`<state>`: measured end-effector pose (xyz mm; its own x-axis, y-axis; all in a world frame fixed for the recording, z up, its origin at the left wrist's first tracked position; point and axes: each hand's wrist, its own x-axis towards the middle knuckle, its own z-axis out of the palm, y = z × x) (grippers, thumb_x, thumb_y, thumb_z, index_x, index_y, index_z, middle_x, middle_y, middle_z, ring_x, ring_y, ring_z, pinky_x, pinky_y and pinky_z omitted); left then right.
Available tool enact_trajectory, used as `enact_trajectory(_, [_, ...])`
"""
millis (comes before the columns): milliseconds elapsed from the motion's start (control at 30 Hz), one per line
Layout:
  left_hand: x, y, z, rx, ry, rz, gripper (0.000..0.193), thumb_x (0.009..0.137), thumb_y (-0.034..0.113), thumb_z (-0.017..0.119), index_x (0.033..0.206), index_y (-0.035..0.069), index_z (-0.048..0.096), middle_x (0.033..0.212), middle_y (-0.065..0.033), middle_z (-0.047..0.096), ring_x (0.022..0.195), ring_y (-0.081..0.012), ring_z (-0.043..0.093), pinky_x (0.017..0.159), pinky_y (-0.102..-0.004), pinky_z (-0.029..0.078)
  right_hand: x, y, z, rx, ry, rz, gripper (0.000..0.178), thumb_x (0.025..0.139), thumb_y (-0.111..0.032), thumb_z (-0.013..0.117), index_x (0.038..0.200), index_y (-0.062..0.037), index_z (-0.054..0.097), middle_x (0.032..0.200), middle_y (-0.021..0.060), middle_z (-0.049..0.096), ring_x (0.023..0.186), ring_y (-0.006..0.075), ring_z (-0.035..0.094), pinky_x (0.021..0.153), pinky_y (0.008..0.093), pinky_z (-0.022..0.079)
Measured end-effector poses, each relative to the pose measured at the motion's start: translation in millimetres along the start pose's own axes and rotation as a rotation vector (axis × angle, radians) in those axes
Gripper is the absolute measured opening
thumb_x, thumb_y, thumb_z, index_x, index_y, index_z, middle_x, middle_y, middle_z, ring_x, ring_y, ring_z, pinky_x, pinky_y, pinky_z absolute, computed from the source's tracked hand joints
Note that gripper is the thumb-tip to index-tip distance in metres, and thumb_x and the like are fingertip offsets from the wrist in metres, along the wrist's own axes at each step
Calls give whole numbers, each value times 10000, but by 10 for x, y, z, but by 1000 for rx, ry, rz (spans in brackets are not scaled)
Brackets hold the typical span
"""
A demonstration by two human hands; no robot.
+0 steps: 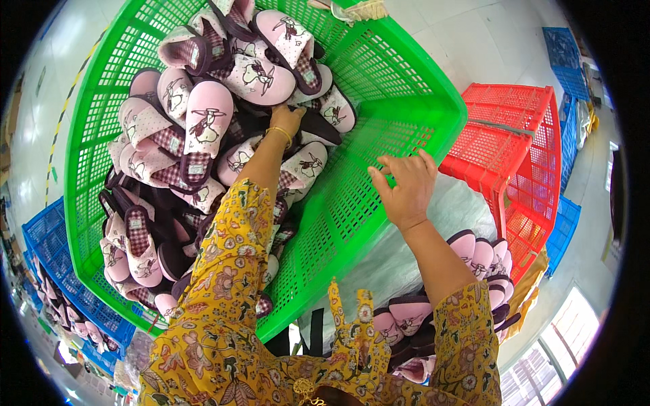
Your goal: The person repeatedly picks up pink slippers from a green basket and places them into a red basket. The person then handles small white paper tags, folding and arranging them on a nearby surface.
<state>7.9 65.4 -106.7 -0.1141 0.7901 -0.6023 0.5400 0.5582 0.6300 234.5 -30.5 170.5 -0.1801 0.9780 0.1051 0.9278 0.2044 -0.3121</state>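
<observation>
Pink and cream slippers with a printed cartoon dog, checked linings and dark soles lie heaped in a large green plastic basket. My left hand, with a bracelet at the wrist, reaches into the middle of this heap. It grips a dark-soled slipper; its fingertips are partly hidden among the others. Above the basket's right-hand side hangs my right hand, its fingers bent but apart, and nothing is in it.
More slippers lie in rows below my right forearm, next to a clear plastic sheet. Red crates stand at the right, with blue crates behind. A blue crate is at the left, near slippers.
</observation>
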Motion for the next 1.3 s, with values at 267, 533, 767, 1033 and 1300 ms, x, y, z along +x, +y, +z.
enact_trajectory(267, [209, 237, 401, -721, -156, -126, 328, 843, 274, 663, 787, -45, 609, 707, -103, 615, 614, -184, 583, 603, -293, 479, -103, 151, 8, -1, 30, 21, 191, 732, -281, 728, 842, -142, 657, 691, -28, 608, 751, 166, 567, 968, 387, 349])
enact_trajectory(533, [-947, 423, 191, -248, -41, 98, 368, 805, 324, 660, 959, -9, 630, 882, -239, 652, 830, -360, 639, 770, -421, 472, -86, 82, -27, -45, 13, -14, 173, 736, -268, 725, 832, -142, 655, 711, -37, 622, 766, 161, 568, 956, 393, 361])
enact_trajectory(767, [-2194, 338, -282, -792, 131, -175, 255, 879, 241, 622, 855, -9, 574, 691, -60, 594, 507, -116, 524, 474, -264, 423, -47, -7, 6, -36, 20, -13, 168, 749, -272, 719, 837, -145, 651, 723, -43, 631, 780, 159, 568, 953, 391, 363])
enact_trajectory(1033, [-2435, 278, -439, -1031, 176, -292, 153, 897, 204, 601, 835, 78, 541, 689, 5, 583, 489, -66, 493, 431, -201, 367, -62, 55, 35, -65, 24, -29, 179, 776, -311, 690, 831, -147, 645, 723, -35, 639, 773, 167, 562, 953, 382, 345])
enact_trajectory(1300, [-2399, 57, -389, 104, 328, -17, 293, 824, 302, 646, 853, 18, 581, 715, -191, 624, 657, -364, 605, 626, -442, 472, -87, 83, 40, -36, 46, -3, 182, 759, -309, 703, 838, -152, 656, 676, -45, 611, 752, 157, 557, 959, 371, 346])
